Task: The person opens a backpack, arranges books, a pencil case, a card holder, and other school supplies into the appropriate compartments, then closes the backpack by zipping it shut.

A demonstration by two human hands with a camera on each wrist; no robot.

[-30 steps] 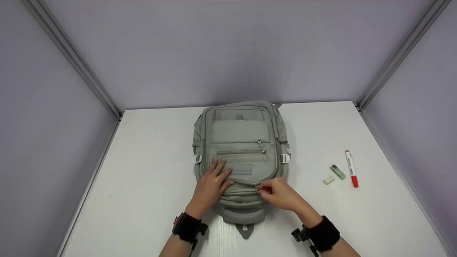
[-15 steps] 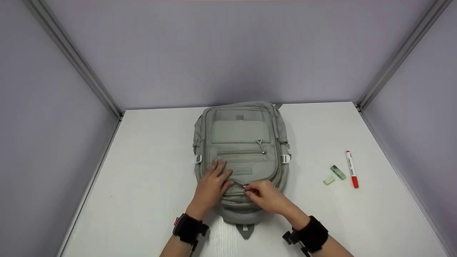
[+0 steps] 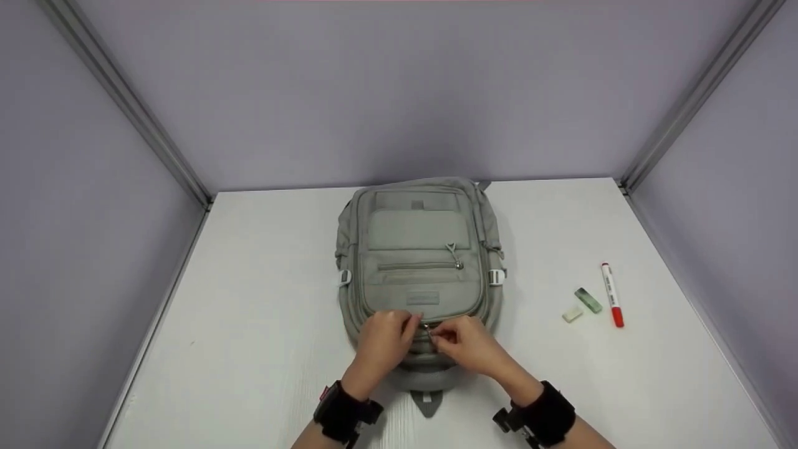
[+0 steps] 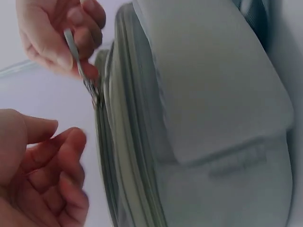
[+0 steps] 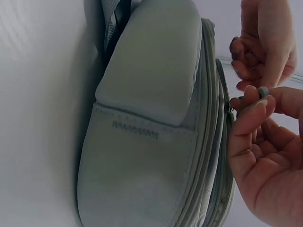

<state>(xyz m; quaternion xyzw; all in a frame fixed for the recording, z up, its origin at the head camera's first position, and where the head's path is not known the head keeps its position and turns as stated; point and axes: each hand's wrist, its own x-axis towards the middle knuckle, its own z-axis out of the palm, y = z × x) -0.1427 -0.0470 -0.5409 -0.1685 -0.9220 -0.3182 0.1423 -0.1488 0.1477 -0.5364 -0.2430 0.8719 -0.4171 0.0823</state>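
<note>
A grey-green backpack (image 3: 414,231) lies flat on the white table, its padded top handle (image 3: 427,378) facing the person. My right hand (image 3: 471,343) pinches a zipper pull (image 4: 77,59) between thumb and forefinger, at the middle of the bag's near end. Close on its left is my left hand (image 3: 381,340), thumb near the zipper. In the left wrist view the left hand (image 4: 45,175) has loosely bent fingers with nothing between them, just off the zipper edge. The right wrist view shows the right hand (image 5: 267,156) gripping the pull's end.
To the right of the bag lie a red-capped white marker (image 3: 612,294), a green-and-white block (image 3: 588,300) and a smaller pale block (image 3: 572,314). Pale panels (image 3: 399,93) enclose the table (image 3: 262,249) at the back and both sides.
My right hand has drawn the zipper pull leftward to the middle of the near edge. The left hand has come off the bag's front and moved right and nearer, beside the right hand.
</note>
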